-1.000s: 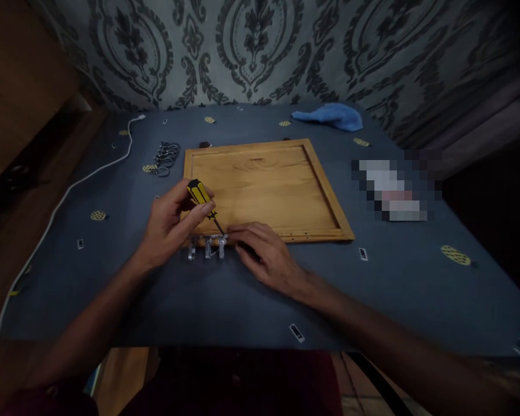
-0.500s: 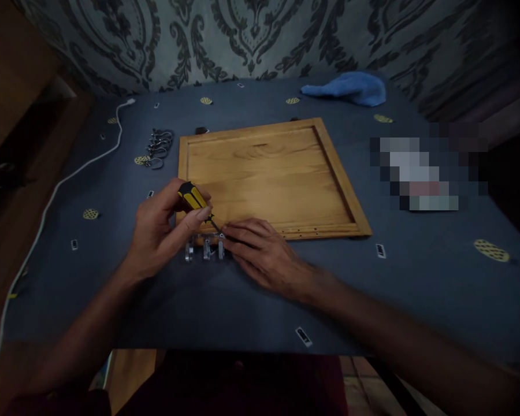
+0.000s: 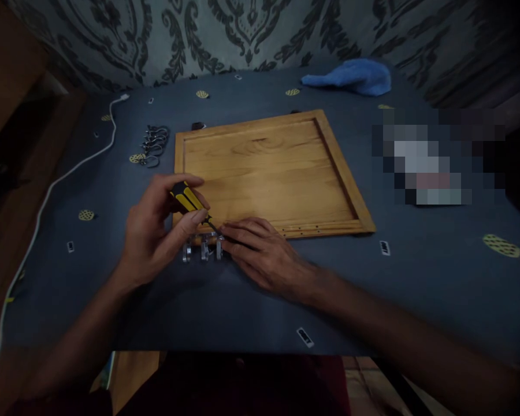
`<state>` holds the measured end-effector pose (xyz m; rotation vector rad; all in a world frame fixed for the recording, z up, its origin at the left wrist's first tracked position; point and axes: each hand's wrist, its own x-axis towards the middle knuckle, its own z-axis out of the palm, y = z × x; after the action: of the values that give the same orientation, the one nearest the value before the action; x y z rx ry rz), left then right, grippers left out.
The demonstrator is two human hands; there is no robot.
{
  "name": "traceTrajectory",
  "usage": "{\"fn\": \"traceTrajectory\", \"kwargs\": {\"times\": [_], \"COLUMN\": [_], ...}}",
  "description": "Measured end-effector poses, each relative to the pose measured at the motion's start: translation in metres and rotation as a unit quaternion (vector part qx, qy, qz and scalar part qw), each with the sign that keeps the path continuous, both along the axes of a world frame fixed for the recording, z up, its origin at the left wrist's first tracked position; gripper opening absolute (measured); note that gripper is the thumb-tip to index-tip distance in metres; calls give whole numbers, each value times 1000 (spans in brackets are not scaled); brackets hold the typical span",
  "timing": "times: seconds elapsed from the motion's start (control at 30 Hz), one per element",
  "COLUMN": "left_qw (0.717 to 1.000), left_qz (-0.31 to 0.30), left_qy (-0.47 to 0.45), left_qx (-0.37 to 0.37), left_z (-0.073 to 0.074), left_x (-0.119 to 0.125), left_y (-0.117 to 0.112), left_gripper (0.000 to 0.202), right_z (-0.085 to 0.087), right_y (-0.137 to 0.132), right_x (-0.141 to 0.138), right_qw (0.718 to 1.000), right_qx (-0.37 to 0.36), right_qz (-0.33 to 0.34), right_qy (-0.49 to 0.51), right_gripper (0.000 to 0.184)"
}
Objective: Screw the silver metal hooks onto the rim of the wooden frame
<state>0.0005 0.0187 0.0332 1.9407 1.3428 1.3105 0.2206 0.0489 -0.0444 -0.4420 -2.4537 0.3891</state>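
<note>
My left hand (image 3: pixel 156 231) is closed round a small screwdriver (image 3: pixel 187 200) with a yellow and black handle, its tip pointing down at the near left edge of a flat wooden board (image 3: pixel 264 170). Three shiny metal hooks (image 3: pixel 203 249) stick out from that near edge, just under the tip. My right hand (image 3: pixel 264 254) rests palm down on the board's near edge beside the hooks, fingers stretched towards the screwdriver tip, pressing there. Whether a screw sits under the fingertips is hidden.
The board lies on a dark blue cloth (image 3: pixel 225 300) with small yellow motifs. A heap of metal hooks (image 3: pixel 153 144) lies left of the board, a white cable (image 3: pixel 65 185) runs along the left, and a blue rag (image 3: pixel 355 78) sits at the back. Patterned wall behind.
The view has shifted, so everything sits slightly lower left in the picture. Both hands stay at the board's near edge; the left hand's fingers have turned a little round the screwdriver handle.
</note>
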Motion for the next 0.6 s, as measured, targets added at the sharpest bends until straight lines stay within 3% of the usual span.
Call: {"fn": "traceTrajectory", "kwargs": {"times": [0.1, 0.2, 0.37, 0.47, 0.6], "left_qw": [999, 997, 998, 998, 992], "left_qz": [6, -4, -5, 4, -9], "left_qy": [5, 34, 20, -49, -124], "left_qx": [41, 63, 57, 37, 10], "left_z": [-6, -9, -4, 2, 9], "left_x": [0, 1, 10, 20, 32], "left_y": [-1, -2, -4, -2, 5], "left_gripper": [55, 58, 39, 19, 11], "right_z": [0, 0, 1, 1, 0], "right_y": [0, -1, -1, -1, 0], "right_x": [-1, -1, -2, -1, 0], "right_qw": [1000, 1000, 1000, 1000, 1000], "right_qx": [10, 8, -2, 4, 6], "right_qz": [-3, -7, -8, -8, 3], "right_qy": [5, 4, -1, -4, 6], "right_gripper": [28, 28, 30, 31, 33]}}
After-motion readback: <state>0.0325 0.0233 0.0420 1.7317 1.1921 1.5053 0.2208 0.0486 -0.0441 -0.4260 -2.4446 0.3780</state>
